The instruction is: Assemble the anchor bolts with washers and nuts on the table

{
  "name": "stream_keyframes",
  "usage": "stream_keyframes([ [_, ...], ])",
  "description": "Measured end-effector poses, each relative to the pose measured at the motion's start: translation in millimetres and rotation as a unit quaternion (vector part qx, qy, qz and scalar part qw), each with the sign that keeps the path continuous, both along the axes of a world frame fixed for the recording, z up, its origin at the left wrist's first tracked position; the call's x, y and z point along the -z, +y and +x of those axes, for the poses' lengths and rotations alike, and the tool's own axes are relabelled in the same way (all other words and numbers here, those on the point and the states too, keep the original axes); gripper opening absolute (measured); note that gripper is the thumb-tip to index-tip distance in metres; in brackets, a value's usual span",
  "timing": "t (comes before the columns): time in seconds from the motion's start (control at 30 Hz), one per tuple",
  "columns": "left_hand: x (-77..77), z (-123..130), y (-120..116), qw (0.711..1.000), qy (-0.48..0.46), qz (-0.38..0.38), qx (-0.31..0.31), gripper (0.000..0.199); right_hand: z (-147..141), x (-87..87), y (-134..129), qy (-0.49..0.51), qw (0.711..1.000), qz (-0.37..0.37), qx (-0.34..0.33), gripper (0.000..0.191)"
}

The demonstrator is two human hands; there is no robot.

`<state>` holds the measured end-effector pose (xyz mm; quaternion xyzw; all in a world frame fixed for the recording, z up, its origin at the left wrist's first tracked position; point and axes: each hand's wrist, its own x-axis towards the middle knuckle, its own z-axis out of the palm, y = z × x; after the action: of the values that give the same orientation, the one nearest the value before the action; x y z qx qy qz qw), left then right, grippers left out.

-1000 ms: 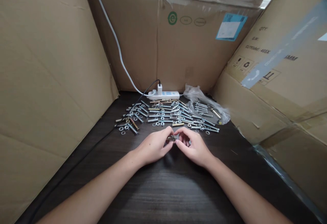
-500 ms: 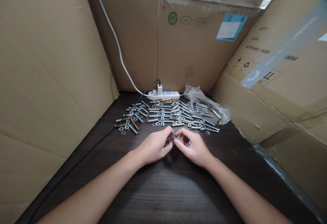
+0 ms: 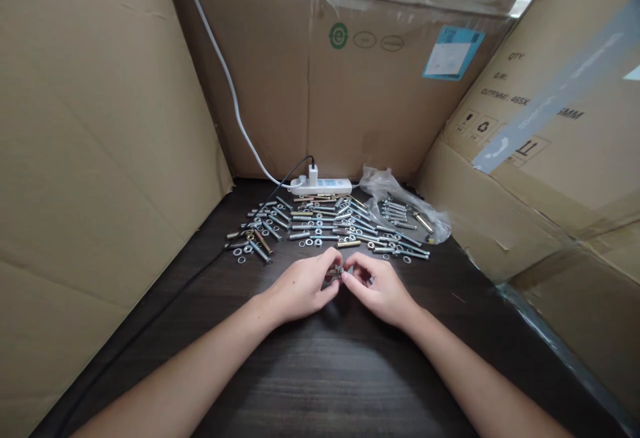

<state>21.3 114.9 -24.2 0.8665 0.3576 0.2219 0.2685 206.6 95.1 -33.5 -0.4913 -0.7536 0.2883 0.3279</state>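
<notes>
My left hand [image 3: 305,288] is closed around a metal bolt [image 3: 336,271], most of which the fingers hide. The thumb and forefinger of my right hand [image 3: 377,288] are pinched at the bolt's right end, where a small nut-like piece shows; its detail is too small to make out. Both hands meet just above the dark tabletop [image 3: 325,371]. Beyond them lie silver bolts [image 3: 313,227], a brass-coloured sleeve [image 3: 349,244], hex nuts [image 3: 319,243] and flat washers [image 3: 407,260], spread in loose rows.
A white power strip [image 3: 325,187] with a charger [image 3: 313,175] stands behind the hardware. A clear plastic bag [image 3: 380,185] lies at the right. The black cable [image 3: 190,283] crosses the left side. Cardboard walls [image 3: 280,91] enclose the table on three sides.
The right fingertips have shifted very slightly at the bolt's end, and the piece there looks turned a little. Both arms and the laid-out hardware stay where they were.
</notes>
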Motion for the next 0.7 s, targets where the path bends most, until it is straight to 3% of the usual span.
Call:
stream_keyframes([
  [0.07, -0.5, -0.1, -0.2, 1.0, 0.004, -0.003, 0.001, 0.017, 0.7, -0.6, 1.1, -0.002, 1.0, -0.005, 0.0, 0.033],
  [0.13, -0.7, -0.1, -0.4, 1.0, 0.006, -0.003, 0.0, 0.018, 1.2, -1.7, 1.7, -0.003, 1.0, -0.003, 0.005, 0.041],
  [0.27, -0.1, 0.4, -0.7, 1.0, 0.009, 0.002, -0.003, 0.017, 1.0, -2.4, 0.5, 0.001, 1.0, 0.002, 0.021, 0.013],
  [0.43, 0.6, 1.3, -0.8, 1.0, 0.01, 0.002, -0.005, 0.017, 0.1, 0.7, -0.6, 0.003, 1.0, 0.004, 0.003, 0.018],
  [0.5, 0.4, 1.5, -1.0, 1.0, 0.011, 0.002, -0.004, 0.018, 0.6, 1.0, 0.0, -0.009, 1.0, 0.003, -0.002, 0.011],
  [0.63, -0.3, 1.4, -1.1, 1.0, 0.012, -0.002, -0.001, 0.019, 2.0, -1.0, 1.0, -0.015, 1.0, -0.005, 0.003, 0.046],
  [0.7, -0.6, 1.1, -1.0, 1.0, 0.012, -0.001, -0.004, 0.02, 2.0, -2.3, 0.5, -0.009, 1.0, 0.004, 0.01, 0.044],
])
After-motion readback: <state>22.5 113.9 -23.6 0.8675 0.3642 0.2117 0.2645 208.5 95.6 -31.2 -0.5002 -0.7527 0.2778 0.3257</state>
